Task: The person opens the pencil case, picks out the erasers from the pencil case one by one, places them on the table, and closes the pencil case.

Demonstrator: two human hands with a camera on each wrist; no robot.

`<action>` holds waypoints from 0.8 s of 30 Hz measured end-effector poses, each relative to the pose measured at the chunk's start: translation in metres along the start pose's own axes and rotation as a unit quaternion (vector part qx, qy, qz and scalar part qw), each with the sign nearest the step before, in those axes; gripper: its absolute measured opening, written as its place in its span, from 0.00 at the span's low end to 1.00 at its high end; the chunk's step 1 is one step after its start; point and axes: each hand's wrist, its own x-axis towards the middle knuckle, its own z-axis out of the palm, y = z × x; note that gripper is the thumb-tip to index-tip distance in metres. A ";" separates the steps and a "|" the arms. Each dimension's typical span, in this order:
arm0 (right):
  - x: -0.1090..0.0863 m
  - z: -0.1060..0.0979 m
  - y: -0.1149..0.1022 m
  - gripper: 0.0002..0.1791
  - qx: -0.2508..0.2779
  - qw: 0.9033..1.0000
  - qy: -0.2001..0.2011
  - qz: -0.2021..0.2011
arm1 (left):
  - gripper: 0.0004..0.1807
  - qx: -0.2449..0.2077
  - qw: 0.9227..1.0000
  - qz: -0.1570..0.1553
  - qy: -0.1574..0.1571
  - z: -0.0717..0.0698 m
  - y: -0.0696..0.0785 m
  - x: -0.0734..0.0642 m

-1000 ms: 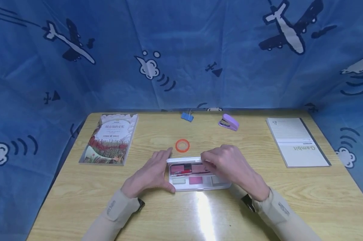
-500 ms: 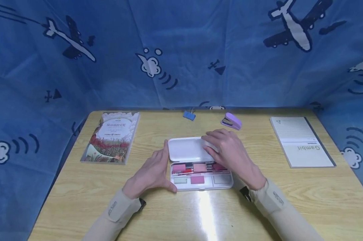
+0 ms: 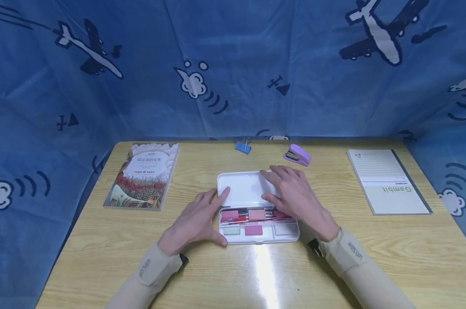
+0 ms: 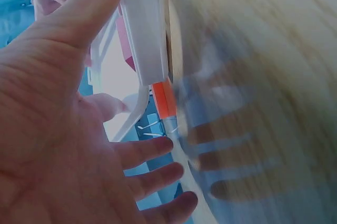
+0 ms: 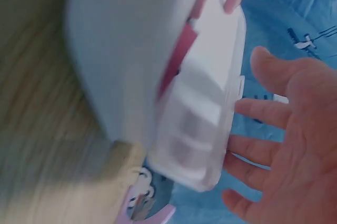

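A white pencil case [image 3: 285, 231] lies on the table, its lid [image 3: 240, 189] tilted back behind it. Inside sit pink erasers [image 3: 257, 214], a pale green eraser [image 3: 231, 231], and pencils [image 3: 238, 219]. At the left end is my left hand [image 3: 192, 223], its index finger on the lid and its thumb by the near left corner. In the left wrist view its other fingers are spread. My right hand [image 3: 296, 195] has relaxed fingers against the lid's right part. An orange tape roll [image 4: 164, 98] shows beyond the case in the left wrist view, hidden in the head view.
A blue binder clip [image 3: 242, 147] and a purple stapler [image 3: 297, 155] lie near the table's far edge. To the left is a book [image 3: 141, 176]; to the right, a notebook [image 3: 389, 182]. A blue airplane-print curtain [image 3: 236, 68] hangs behind the table.
The lid has swung up and back, uncovering the case's contents and hiding the tape roll. My right hand moved away with it; my left index finger shifted onto the lid's inner face.
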 end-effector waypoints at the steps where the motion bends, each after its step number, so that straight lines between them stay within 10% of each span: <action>1: 0.000 -0.001 -0.003 0.34 -0.003 1.000 0.001 0.000 | 0.82 -0.001 1.000 0.002 -0.002 0.000 0.000 0.000; 7: 0.003 -0.007 -0.039 0.20 -0.024 0.998 0.013 -0.053 | 0.80 0.007 1.000 0.005 -0.018 -0.001 -0.003 0.004; 14: 0.010 0.009 -0.072 0.06 -0.019 0.991 -0.095 -0.092 | 0.79 0.013 0.999 -0.002 -0.034 0.000 -0.002 0.006; 24: 0.014 0.026 -0.080 0.10 -0.009 0.985 -0.146 -0.092 | 0.79 0.006 0.999 -0.005 -0.040 -0.004 -0.003 0.004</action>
